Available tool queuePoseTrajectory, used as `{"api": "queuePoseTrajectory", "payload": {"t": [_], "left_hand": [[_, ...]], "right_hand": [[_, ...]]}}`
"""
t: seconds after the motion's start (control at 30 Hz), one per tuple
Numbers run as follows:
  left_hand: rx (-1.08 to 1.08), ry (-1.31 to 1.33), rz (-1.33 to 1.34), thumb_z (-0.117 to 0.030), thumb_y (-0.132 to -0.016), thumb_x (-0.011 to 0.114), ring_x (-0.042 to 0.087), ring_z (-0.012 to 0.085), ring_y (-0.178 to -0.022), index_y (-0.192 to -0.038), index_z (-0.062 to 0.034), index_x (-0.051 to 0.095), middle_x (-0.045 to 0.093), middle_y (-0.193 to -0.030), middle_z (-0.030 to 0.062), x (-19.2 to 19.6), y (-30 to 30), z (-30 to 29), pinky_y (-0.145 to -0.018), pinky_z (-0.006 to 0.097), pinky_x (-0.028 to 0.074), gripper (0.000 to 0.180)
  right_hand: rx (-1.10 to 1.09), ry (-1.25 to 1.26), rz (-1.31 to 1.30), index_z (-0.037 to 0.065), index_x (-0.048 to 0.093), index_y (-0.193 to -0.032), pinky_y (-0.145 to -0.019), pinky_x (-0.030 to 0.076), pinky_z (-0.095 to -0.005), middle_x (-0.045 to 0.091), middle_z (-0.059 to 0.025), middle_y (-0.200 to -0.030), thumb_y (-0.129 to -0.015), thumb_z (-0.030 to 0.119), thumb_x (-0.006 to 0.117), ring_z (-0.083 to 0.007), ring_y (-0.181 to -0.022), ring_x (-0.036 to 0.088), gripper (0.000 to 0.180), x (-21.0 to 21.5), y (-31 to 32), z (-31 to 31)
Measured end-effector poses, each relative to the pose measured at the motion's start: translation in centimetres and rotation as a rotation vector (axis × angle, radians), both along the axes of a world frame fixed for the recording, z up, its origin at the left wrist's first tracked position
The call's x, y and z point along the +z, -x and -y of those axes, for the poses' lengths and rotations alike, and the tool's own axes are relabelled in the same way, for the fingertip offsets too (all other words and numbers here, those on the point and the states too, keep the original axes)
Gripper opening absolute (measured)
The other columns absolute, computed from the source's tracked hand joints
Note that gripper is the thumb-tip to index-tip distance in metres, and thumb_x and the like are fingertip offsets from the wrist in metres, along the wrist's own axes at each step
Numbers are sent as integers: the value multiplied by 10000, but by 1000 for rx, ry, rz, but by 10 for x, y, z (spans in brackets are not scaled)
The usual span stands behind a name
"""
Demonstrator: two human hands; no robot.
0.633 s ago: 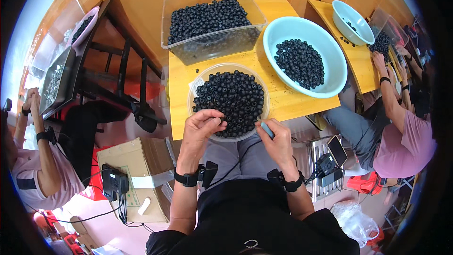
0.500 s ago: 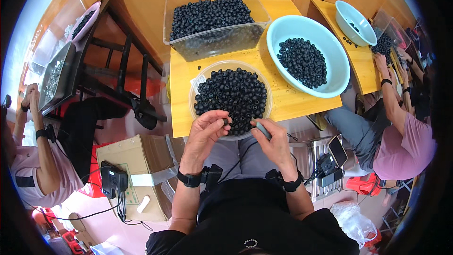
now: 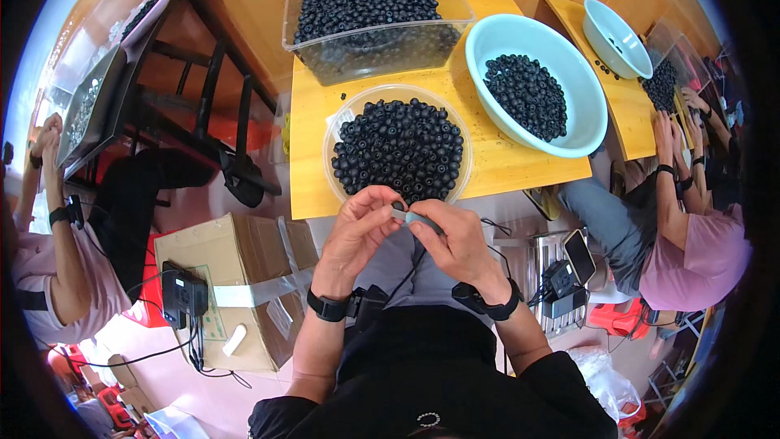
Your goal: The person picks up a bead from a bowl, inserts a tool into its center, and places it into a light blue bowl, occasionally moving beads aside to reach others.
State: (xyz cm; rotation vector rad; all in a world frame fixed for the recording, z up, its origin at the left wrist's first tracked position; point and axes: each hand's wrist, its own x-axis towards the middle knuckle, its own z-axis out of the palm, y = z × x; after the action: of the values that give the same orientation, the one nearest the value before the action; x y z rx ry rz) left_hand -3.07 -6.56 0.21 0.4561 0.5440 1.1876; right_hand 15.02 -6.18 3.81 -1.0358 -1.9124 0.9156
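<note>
Both hands, left hand (image 3: 361, 223) and right hand (image 3: 451, 236), pinch together on one small grey tool (image 3: 421, 218) at the worktop's (image 3: 504, 164) near edge, beside the clear bowl (image 3: 345, 126) of dark beads (image 3: 398, 146); judged mid-bead handling.

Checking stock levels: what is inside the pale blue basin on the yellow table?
The pale blue basin holds a heap of small dark round beads on its far side; the near floor is bare. What lies beneath the heap is covered.

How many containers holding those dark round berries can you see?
5, perhaps more hidden: a clear tub at the table's far edge, a clear round bowl near the hands, a light blue basin, a clear box at far right, a tray at upper left.
</note>
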Motion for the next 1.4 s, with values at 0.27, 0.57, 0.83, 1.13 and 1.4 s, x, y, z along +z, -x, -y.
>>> {"api": "queuePoseTrajectory", "payload": {"t": [0.27, 0.57, 0.83, 1.13, 1.4], "left_hand": [[-59, 30, 98, -63, -875, 640, 642, 120, -812, -1028, -42, 588, 656, -972, 85, -8, -2, 8, -729, 230, 540, 163], [-107, -33, 94, -58, -856, 657, 624, 134, -763, -957, -36, 597, 646, -952, 109, 5, 0, 5, -692, 234, 526, 120], [-112, -45, 130, -61, -863, 650, 610, 131, -780, -981, -54, 603, 638, -947, 113, 9, 5, 7, -694, 227, 512, 128], [-47, 59, 147, -37, -881, 625, 657, 123, -828, -1012, -51, 605, 666, -964, 79, 1, 5, 7, -741, 228, 558, 133], [-74, 41, 177, -38, -881, 624, 661, 127, -838, -1019, -40, 596, 659, -974, 92, -2, 3, 9, -735, 225, 574, 140]], "right_hand": [[30, -76, 56, 11, 618, -975, -534, 461, -327, 639, -123, -811, -851, 85, 625, -274, -626, 624, 144, -3, -6, 2], [49, -233, 94, 40, 624, -955, -578, 481, -399, 645, -130, -844, -848, 136, 637, -345, -697, 621, 144, -2, -14, -14], [-183, -93, 148, 12, 627, -951, -611, 488, -399, 636, -176, -788, -861, 114, 623, -366, -721, 627, 136, 4, -33, -30], [80, -167, 77, 0, 628, -969, -554, 481, -334, 638, -140, -790, -823, 71, 646, -298, -643, 636, 164, 9, -11, -3], [102, -140, 121, 9, 624, -967, -550, 477, -341, 632, -130, -780, -818, 66, 644, -308, -645, 630, 160, 10, -9, -5]]}}
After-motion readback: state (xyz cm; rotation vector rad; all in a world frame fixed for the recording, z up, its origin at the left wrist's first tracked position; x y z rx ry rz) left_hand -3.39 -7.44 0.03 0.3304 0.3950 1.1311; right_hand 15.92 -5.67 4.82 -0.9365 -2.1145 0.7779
